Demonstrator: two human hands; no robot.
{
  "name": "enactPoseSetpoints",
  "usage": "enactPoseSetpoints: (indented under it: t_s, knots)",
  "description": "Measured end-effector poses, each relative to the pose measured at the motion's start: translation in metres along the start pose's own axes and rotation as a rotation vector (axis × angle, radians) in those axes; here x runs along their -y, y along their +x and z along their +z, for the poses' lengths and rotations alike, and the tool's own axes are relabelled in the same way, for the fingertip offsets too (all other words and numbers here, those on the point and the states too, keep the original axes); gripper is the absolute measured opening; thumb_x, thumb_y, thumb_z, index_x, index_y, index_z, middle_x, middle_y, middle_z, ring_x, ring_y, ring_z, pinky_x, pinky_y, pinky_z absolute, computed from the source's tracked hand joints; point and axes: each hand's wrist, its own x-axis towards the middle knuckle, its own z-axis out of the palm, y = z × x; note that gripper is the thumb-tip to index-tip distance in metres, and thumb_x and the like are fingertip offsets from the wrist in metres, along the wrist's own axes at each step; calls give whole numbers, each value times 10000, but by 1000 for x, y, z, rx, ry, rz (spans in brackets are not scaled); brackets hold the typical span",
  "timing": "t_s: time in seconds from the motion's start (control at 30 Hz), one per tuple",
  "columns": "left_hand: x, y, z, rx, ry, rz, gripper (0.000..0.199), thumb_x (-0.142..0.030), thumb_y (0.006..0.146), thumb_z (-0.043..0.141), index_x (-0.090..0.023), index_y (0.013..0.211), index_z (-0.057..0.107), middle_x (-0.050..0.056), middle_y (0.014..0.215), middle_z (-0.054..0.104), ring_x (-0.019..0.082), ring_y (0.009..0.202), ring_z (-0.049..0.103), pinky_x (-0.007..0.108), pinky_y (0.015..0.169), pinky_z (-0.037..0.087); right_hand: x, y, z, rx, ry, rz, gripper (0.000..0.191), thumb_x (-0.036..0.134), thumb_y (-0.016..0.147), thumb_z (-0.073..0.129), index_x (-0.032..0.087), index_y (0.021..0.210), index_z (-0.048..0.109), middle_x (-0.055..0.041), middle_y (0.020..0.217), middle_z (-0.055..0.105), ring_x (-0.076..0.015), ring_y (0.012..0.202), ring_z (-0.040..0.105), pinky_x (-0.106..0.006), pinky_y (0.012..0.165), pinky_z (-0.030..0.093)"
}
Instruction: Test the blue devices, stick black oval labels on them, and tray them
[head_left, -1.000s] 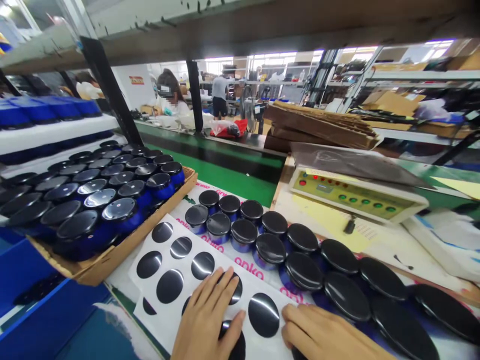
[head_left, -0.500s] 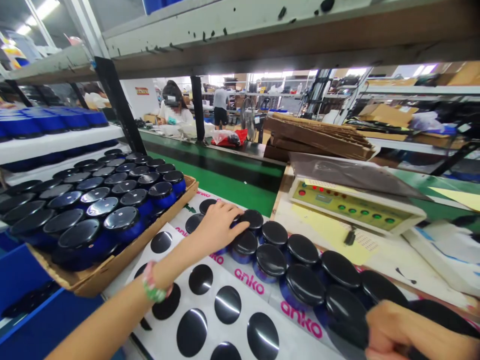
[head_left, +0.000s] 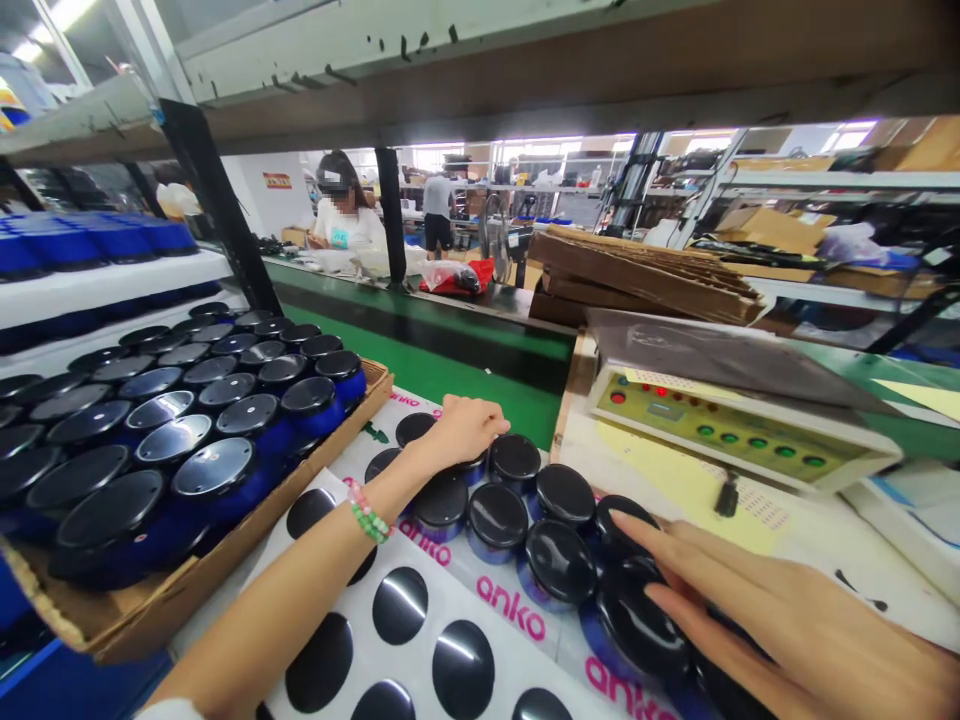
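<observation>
Two rows of round blue jars with glossy black lids [head_left: 559, 560] run diagonally across the bench. Over the far part of the rows, my left hand [head_left: 469, 430] has its fingers curled in; whatever they may hold is hidden. My right hand [head_left: 757, 590] reaches in from the right with fingers stretched out, the tips resting on or just above the nearer lids. In front of the jars lies a white sheet [head_left: 431, 590] bearing black glossy discs [head_left: 463, 668]. Beneath the jars is a covering printed with pink "anko" lettering [head_left: 510, 607].
A cardboard tray [head_left: 292, 480] packed with black-topped blue jars [head_left: 217, 466] is at the left. A control box with lit buttons [head_left: 742, 425] stands behind on the right. Beyond runs a green belt [head_left: 450, 370], below an overhead shelf [head_left: 480, 95]. A person [head_left: 349, 215] sits across it.
My right hand has gone from closed at the lower right to stretched out over the lids. My left hand has curled its fingers in. The view has shifted slightly.
</observation>
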Motion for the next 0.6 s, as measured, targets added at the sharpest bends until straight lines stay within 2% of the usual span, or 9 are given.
enactPoseSetpoints:
  t_s: [0.07,0.17,0.27,0.33,0.4,0.43,0.53,0.6]
  knots:
    - [3,-2,-3,-35,2,-15,250,-344,922,546,-141,1060,594,55,1039,626,181,908,621,394,821,510,-1,19,-5,86,-44,-95,520,293,928,456,294,1435,342,-51,1207,647,-242,939,686,-356,760,595]
    - [4,-9,-11,-113,12,-28,224,-316,926,534,-153,1070,588,61,1055,623,210,990,591,447,911,429,-2,43,-8,122,-29,-145,482,230,951,392,250,1428,322,-78,1154,652,-214,928,676,-321,750,571]
    - [-2,-16,-15,-101,-1,21,197,-393,876,588,-208,928,629,23,952,660,235,983,588,441,936,347,-5,65,-6,123,-4,-149,354,227,959,388,246,1310,432,-68,1038,658,-202,833,664,-319,673,531]
    - [-7,-16,-11,-60,-20,52,287,-489,782,671,-213,842,621,-4,817,671,240,889,613,413,895,346,-6,82,-1,102,54,-80,221,234,955,405,241,1149,511,-39,926,654,-181,736,642,-304,617,494]
    - [-10,-14,-5,-47,-39,54,326,-498,741,709,-201,826,603,-16,751,667,231,820,625,384,856,351,-7,100,5,55,168,9,109,252,942,441,228,994,533,-16,845,641,-164,696,616,-288,609,468]
    - [-10,-12,-1,-47,-49,50,293,-466,764,699,-196,811,597,-19,736,667,220,798,630,370,844,351,-8,109,9,15,248,58,85,269,935,462,224,939,534,-8,818,635,-158,694,606,-281,617,462]
    - [-9,-6,4,-44,-70,43,172,-308,862,608,-188,741,595,-28,691,675,178,736,642,335,822,353,-13,129,28,-152,519,190,140,347,892,552,220,836,565,7,768,601,-147,693,571,-261,622,448]
    - [-6,-3,5,-50,-64,47,155,-219,878,559,-185,732,600,-14,730,696,181,762,648,327,815,352,-21,136,44,-271,661,290,195,401,827,631,215,773,609,0,775,585,-146,691,548,-257,609,439]
